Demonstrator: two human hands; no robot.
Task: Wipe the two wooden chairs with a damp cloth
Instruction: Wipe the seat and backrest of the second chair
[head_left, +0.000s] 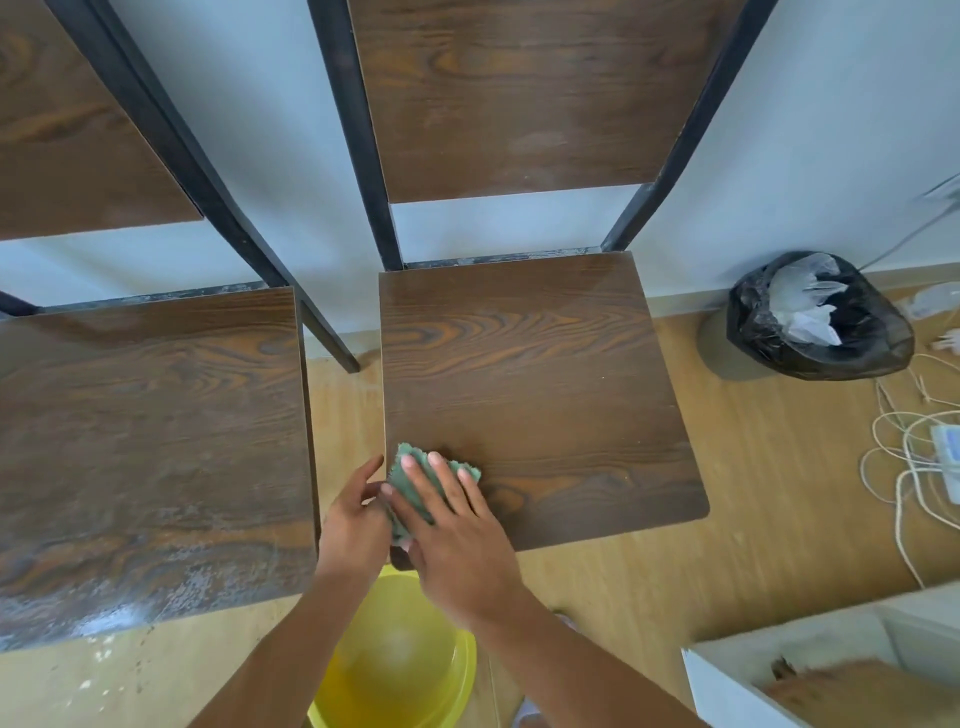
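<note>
Two wooden chairs with black metal frames stand side by side against a pale wall. The right chair (540, 374) has a clean brown seat. The left chair (145, 431) has whitish smears near its front edge. A green cloth (415, 480) lies on the front left corner of the right chair's seat. My right hand (457, 530) presses flat on the cloth with fingers spread. My left hand (356, 519) is at the seat's left edge, its fingertips touching the cloth's side.
A yellow basin (400, 670) sits on the wooden floor below my arms. A black rubbish bag (815, 317) stands by the wall at right. White cables and a power strip (935, 457) lie at far right. A white box (831, 670) is at bottom right.
</note>
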